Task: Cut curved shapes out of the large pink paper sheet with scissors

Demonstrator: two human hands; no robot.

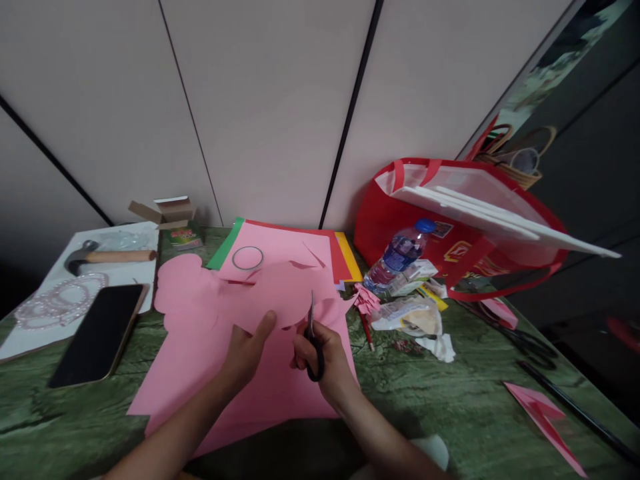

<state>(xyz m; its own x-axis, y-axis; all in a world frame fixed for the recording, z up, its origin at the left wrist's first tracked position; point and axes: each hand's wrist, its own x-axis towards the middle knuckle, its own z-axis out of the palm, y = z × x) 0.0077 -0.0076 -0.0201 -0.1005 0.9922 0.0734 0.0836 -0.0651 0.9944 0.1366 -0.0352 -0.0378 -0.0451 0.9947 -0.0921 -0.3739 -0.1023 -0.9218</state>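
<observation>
My left hand (250,347) grips the near edge of a piece of pink paper (273,293), thumb on top and the other fingers hidden beneath. In my right hand (325,357) is a pair of scissors (314,357) with black handles, the blades pointing away from me at the paper's right part. A curled strip of the paper bends up beside the blades. Below both hands lie larger pink sheets (280,393). Rounded, cut pink shapes (183,287) rest at the left of the stack.
A phone (100,333), hammer (120,255) and beaded strands (63,300) lie at left. A ring (247,258) rests on pink paper. At right stand a water bottle (395,257) and red bag (370,220); another pair of scissors (533,343) lies near paper scraps.
</observation>
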